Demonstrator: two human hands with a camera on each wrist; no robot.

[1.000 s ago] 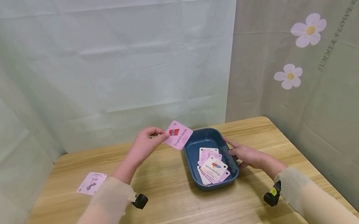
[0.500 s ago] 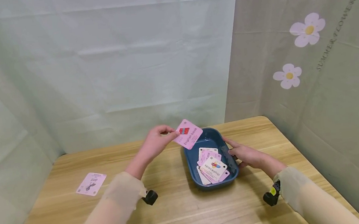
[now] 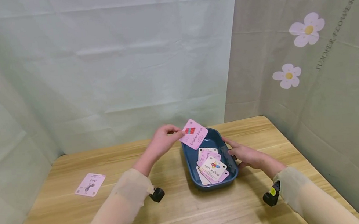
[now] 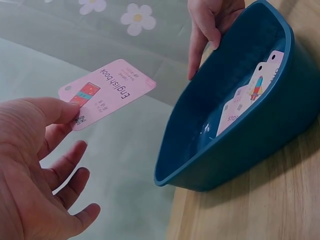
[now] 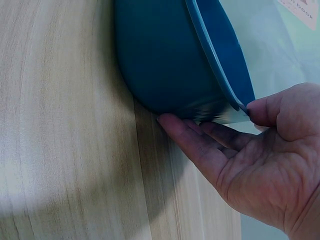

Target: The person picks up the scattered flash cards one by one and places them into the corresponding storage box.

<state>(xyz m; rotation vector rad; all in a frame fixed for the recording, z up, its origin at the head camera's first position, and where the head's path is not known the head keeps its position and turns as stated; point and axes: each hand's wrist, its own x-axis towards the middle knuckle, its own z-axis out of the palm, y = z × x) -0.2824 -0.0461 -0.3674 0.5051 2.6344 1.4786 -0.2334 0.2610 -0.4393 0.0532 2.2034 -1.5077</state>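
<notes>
Between thumb and index finger, my left hand [image 3: 164, 141] pinches a pink flash card [image 3: 195, 135] printed "English book". The card is tilted above the far left rim of a blue plastic bin [image 3: 217, 137]. In the left wrist view, the other fingers of that hand are loosely spread. Several overlapping cards lie inside the bin, with a white "spaceship" card [image 3: 214, 169] on top and the others partly covered. My right hand [image 3: 249, 154] grips the bin's right side; in the right wrist view its thumb [image 5: 265, 110] is at the rim and its fingers [image 5: 195, 145] are against the outer wall.
A pink "ant" card [image 3: 90, 185] lies on the wooden table [image 3: 178, 215] at the left. Pale curtains [image 3: 134, 65] stand behind the table and along its sides.
My left hand has moved right with the "English book" card, from beside the bin to over its far left rim. My right hand and the bin stay put.
</notes>
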